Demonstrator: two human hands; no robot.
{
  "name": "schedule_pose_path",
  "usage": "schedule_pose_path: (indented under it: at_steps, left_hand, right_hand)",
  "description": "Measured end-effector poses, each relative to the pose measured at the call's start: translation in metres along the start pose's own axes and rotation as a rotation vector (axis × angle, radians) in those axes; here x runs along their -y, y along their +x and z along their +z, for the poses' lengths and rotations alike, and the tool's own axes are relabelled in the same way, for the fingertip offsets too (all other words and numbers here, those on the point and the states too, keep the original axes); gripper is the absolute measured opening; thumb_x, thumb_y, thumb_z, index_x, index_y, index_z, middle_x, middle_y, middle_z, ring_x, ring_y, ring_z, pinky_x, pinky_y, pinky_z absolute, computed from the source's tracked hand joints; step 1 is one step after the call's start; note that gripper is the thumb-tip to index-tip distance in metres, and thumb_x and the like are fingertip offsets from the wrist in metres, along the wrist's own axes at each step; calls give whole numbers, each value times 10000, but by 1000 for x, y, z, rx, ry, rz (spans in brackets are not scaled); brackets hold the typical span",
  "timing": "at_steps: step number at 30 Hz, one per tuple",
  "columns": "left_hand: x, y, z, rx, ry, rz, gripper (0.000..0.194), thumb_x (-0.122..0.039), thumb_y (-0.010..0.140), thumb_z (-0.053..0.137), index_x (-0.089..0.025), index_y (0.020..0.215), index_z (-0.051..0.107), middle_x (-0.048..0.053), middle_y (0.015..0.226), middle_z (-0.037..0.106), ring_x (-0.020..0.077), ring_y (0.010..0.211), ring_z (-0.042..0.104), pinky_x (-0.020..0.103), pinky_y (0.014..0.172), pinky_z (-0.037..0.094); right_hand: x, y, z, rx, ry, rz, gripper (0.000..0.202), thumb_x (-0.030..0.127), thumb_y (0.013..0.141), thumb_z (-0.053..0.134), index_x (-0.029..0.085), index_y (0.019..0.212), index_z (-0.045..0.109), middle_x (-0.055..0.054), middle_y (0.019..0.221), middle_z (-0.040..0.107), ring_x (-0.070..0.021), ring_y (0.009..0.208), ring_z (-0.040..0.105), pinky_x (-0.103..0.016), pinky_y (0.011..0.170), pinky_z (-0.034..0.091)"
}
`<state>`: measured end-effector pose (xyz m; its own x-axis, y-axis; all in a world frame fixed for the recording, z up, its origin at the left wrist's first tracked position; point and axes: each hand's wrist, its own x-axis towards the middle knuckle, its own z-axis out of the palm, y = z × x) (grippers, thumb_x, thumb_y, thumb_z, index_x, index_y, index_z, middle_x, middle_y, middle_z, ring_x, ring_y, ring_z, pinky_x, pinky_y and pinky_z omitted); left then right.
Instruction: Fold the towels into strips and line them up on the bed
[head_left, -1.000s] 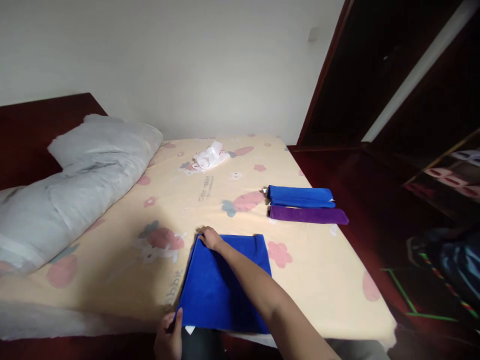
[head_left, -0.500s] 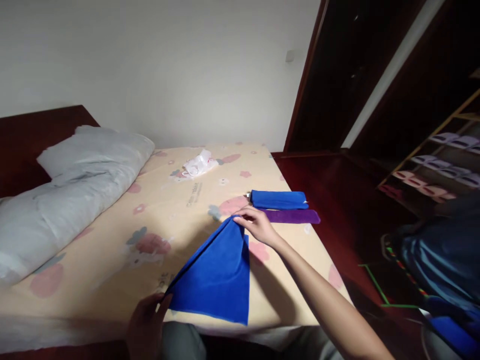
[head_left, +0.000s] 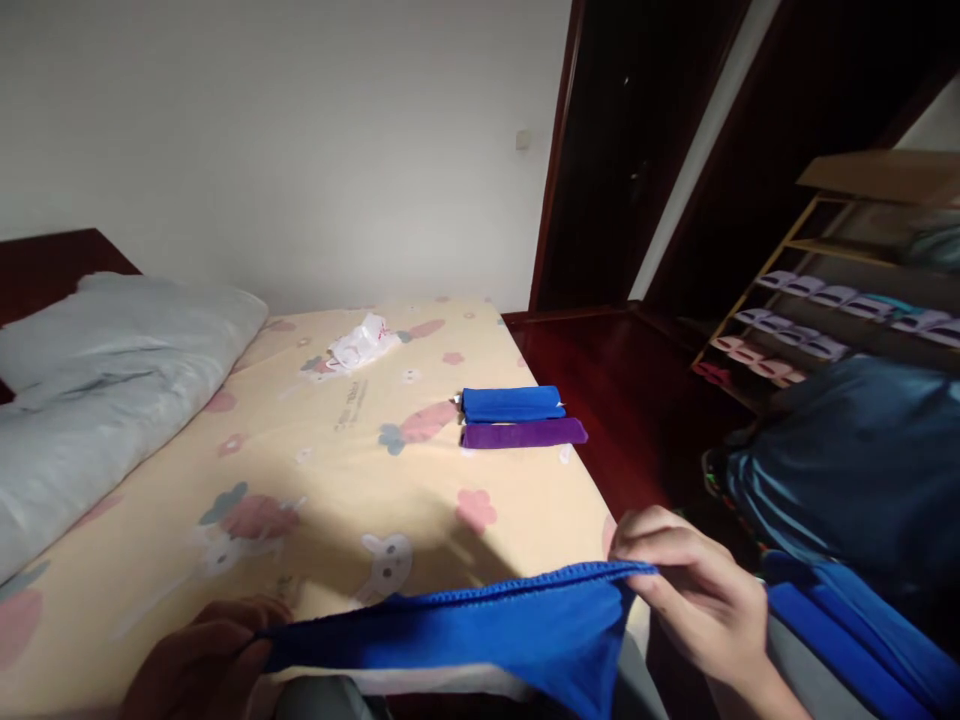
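A blue cloth (head_left: 465,620) with a stitched edge is stretched between my two hands, lifted above the near edge of the bed. My left hand (head_left: 217,650), in shadow, pinches its left corner. At the other end my right hand (head_left: 697,590) grips the right corner between thumb and fingers. Part of the cloth hangs down below the right hand. Farther off on the bed lies a folded blue cloth (head_left: 512,403), with a folded purple cloth (head_left: 525,433) right beside it on the near side.
A patterned sheet covers the bed (head_left: 315,520). On it are a crumpled white plastic bag (head_left: 364,342) and a grey quilt (head_left: 135,370) at the left. To the right are more blue cloths (head_left: 855,630), a dark blue fabric bundle (head_left: 847,480) and a slipper rack (head_left: 795,240).
Both hands have raised the blue cloth off the bed and drawn it toward me. My right hand has moved right and nearer, pulling the edge taut. The view has turned right.
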<state>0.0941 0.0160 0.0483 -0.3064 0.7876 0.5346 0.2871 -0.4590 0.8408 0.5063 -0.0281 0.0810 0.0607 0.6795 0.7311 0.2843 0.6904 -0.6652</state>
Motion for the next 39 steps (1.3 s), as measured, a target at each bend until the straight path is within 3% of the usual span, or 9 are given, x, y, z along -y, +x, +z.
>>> schedule_pose_path:
  at_steps: [5, 9, 12, 16, 20, 24, 29, 34, 39]
  left_hand:
    - [47, 25, 51, 36, 250, -66, 294, -432, 634, 818, -221, 771, 666, -18, 731, 707, 152, 664, 663, 237, 603, 581]
    - [133, 37, 107, 310, 240, -180, 344, -530, 708, 737, -202, 786, 665, 26, 795, 731, 191, 791, 713, 279, 723, 593]
    - [196, 31, 141, 366, 186, -269, 447, -616, 716, 684, -184, 829, 656, 66, 804, 742, 217, 793, 728, 326, 739, 599]
    - [250, 23, 164, 366, 234, -283, 533, -701, 666, 663, -175, 756, 651, 104, 750, 739, 251, 738, 724, 383, 709, 601]
    - [278, 23, 171, 328, 287, -274, 530, -702, 741, 584, -178, 798, 642, 121, 809, 748, 251, 772, 723, 390, 732, 597]
    - [287, 13, 172, 339, 351, -238, 498, -654, 803, 545, -176, 889, 655, 133, 886, 749, 270, 842, 720, 433, 803, 589]
    - [273, -25, 144, 395, 422, -85, 492, -530, 882, 537, -175, 1212, 625, 163, 1268, 663, 297, 1194, 617, 498, 1062, 472]
    - [265, -69, 86, 513, 602, 166, 439, -439, 960, 475, -217, 1323, 581, 128, 1360, 611, 290, 1308, 533, 503, 1110, 437]
    - [254, -84, 61, 479, 625, 121, 361, -441, 962, 469, -218, 1159, 673, 119, 1231, 676, 271, 1204, 597, 464, 1085, 457]
  right_hand:
    - [-47, -21, 10, -70, -40, 265, 86, 266, 891, 697, 196, 842, 697, -45, 744, 661, -172, 685, 625, -276, 602, 508]
    - [-134, -41, 38, -39, -43, 599, 303, 462, 894, 667, 167, 830, 684, -37, 771, 666, -163, 699, 614, -252, 614, 490]
    - [-201, -58, 63, 8, -122, 710, 445, 552, 910, 571, 127, 869, 695, -42, 770, 680, -178, 734, 632, -270, 677, 497]
    - [-262, -70, 85, 42, -200, 749, 460, 536, 891, 565, 96, 863, 697, -52, 787, 705, -197, 756, 664, -308, 735, 499]
    - [-295, -72, 91, 89, -283, 772, 402, 454, 918, 534, 91, 902, 705, -78, 842, 727, -210, 800, 688, -325, 768, 499]
    - [-303, -76, 95, 143, -404, 754, 354, 401, 949, 508, 121, 1043, 703, -106, 954, 752, -235, 876, 704, -340, 800, 517]
    - [-272, -96, 85, 182, -555, 634, 425, 422, 1001, 414, 165, 1272, 618, -109, 1211, 702, -263, 1088, 653, -390, 937, 503]
    - [-231, -169, 4, 83, -750, 589, 455, 465, 983, 391, 182, 1227, 650, -137, 1240, 671, -321, 1177, 588, -496, 1052, 422]
    - [-197, -249, -83, -91, -951, 709, 509, 536, 919, 391, 167, 1113, 683, -170, 1140, 699, -352, 1079, 642, -522, 984, 477]
